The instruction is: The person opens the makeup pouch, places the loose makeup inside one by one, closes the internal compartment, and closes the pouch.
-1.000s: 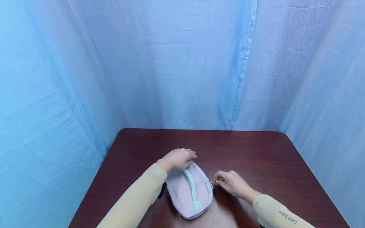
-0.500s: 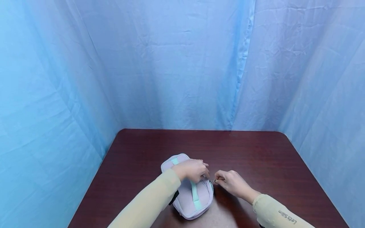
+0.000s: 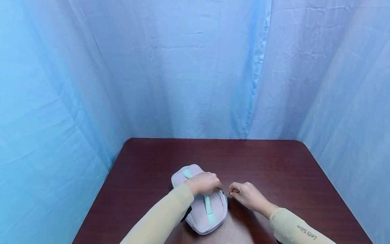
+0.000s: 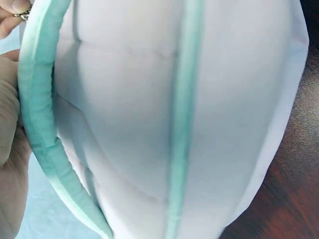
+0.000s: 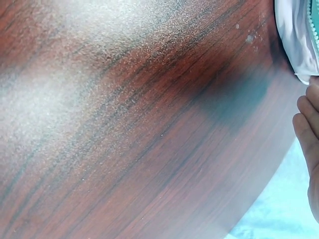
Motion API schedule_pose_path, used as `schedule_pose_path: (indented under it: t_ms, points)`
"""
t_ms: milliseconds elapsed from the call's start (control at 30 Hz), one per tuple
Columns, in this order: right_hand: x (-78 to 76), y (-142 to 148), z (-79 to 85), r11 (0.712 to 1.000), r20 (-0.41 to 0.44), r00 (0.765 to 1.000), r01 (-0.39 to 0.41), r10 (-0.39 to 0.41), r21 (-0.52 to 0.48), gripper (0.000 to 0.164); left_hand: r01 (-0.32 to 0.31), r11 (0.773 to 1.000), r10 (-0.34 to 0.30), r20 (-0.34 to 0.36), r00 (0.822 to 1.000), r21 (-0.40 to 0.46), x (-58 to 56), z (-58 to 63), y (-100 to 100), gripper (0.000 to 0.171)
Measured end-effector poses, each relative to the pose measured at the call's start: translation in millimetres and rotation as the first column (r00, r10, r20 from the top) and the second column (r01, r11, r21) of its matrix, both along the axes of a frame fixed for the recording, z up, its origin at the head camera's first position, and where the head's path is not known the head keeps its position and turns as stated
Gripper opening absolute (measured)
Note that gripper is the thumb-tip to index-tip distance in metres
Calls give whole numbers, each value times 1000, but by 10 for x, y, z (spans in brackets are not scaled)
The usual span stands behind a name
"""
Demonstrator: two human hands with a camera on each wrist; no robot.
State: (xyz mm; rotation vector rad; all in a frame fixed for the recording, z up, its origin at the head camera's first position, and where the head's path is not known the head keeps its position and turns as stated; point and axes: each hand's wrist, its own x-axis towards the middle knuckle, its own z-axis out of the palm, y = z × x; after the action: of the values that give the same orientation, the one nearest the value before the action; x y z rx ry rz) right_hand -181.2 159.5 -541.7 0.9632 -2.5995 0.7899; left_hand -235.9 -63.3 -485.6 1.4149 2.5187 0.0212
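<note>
A pale lilac zip pouch [image 3: 201,213] with a mint carry strap [image 3: 209,208] lies slanted on the table in the head view. Across its top reaches my left hand [image 3: 204,183], fingers curled down and gripping the pouch's right edge beside the zipper; the fingertips are partly hidden. My right hand [image 3: 248,196], just right of the pouch, pinches the small metal zipper pull [image 3: 226,193] between thumb and finger. The left wrist view is filled by the pouch's fabric and its mint strap [image 4: 37,99]. White zipper teeth [image 5: 313,30] over mint lining show in the right wrist view.
The dark red-brown wooden table [image 3: 274,162] has rounded far corners. Light blue curtains [image 3: 195,67] hang behind it and along both sides. Glare lies on the tabletop near its front.
My left hand has come from the pouch's far left part toward its right edge by the zipper, and its fingers have curled down there. The right hand stays at the zipper pull.
</note>
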Motion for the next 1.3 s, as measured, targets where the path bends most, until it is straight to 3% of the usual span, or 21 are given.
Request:
schedule_pose_path:
  t_ms: [267, 500, 933, 1300]
  points:
    - [-1, -6, -11, 1000, 30, 999, 13, -13, 4, 19, -97, 995, 97, -101, 990, 4, -81, -43, -107, 28]
    - [27, 54, -36, 1000, 17, 999, 27, -27, -10, 23, -211, 977, 214, -115, 970, 45, -172, 4, -303, 37]
    - [11, 31, -36, 999, 30, 999, 28, -28, -26, 23, -332, 939, 342, -130, 931, 93, -271, 32, -445, 29]
    - [14, -16, -71, 999, 17, 999, 31, -31, -42, 24, -481, 872, 488, -85, 869, 91, -258, 64, -454, 25]
